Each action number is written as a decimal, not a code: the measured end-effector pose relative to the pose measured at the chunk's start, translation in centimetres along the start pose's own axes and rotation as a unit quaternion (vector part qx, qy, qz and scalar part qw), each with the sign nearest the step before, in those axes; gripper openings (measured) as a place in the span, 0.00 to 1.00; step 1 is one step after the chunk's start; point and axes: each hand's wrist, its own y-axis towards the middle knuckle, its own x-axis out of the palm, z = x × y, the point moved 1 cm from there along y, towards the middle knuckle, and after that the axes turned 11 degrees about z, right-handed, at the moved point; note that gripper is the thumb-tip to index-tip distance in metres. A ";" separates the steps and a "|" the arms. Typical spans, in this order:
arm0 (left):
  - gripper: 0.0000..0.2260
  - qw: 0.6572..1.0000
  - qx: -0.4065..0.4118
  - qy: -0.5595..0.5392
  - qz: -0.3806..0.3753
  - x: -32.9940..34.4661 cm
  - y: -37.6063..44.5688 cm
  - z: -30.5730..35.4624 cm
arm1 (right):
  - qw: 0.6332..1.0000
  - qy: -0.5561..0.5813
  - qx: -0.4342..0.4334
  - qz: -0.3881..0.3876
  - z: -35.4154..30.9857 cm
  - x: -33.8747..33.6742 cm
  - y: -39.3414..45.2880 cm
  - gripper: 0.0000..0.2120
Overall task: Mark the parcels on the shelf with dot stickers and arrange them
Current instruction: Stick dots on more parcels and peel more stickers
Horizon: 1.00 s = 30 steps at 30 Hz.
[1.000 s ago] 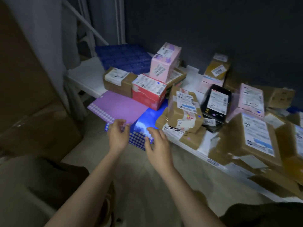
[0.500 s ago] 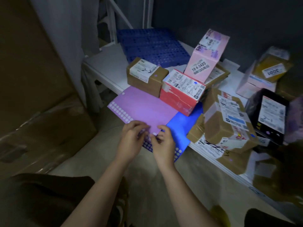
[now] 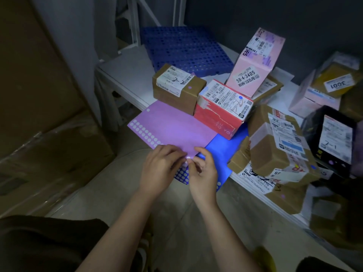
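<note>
A purple dot-sticker sheet [image 3: 172, 128] lies over a blue dot-sticker sheet [image 3: 225, 150] at the front edge of the low white shelf [image 3: 125, 73]. My left hand [image 3: 160, 168] and my right hand [image 3: 203, 170] meet at the purple sheet's near corner, fingertips pinching its edge. Behind the sheets stand a brown parcel [image 3: 176, 88] with a purple dot, a red parcel [image 3: 222, 108] with a blue dot and a tilted pink parcel [image 3: 255, 63]. A taped brown parcel [image 3: 279, 142] lies to the right.
A blue perforated plastic mat [image 3: 184, 50] lies at the back of the shelf. A black parcel [image 3: 334, 138] and more brown and pink parcels crowd the right side. Large wrapped cartons [image 3: 45, 124] stand at the left. My knees are at the bottom.
The view has swung left and closer to the sheets. My hands came together from apart on the blue sheet to the near corner of the purple sheet.
</note>
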 end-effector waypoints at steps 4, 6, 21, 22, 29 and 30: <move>0.11 1.000 -0.017 -0.006 -0.010 -0.1 0.2 0.3 | 0.999 -0.039 -0.037 -0.007 -0.1 -0.3 0.1 0.18; 0.10 0.999 -0.024 -0.014 -0.018 -0.1 0.4 0.1 | 0.998 -0.052 -0.041 -0.011 0.1 -0.4 0.1 0.15; 0.12 0.993 -0.080 -0.082 0.031 -1.0 1.0 0.8 | 0.996 -0.083 -0.033 0.007 -0.4 -1.3 0.1 0.15; 0.11 0.995 -0.054 -0.065 0.053 -1.3 0.9 1.1 | 0.994 -0.092 -0.049 0.025 -0.8 -1.7 0.1 0.13; 0.08 0.986 0.087 -0.047 0.132 -2.7 0.8 5.2 | 0.999 -0.031 0.005 0.006 -5.5 -5.8 0.4 0.10; 0.08 0.985 0.097 -0.048 0.137 -2.9 0.9 5.9 | 1.000 -0.025 0.013 -0.002 -6.1 -6.4 0.3 0.10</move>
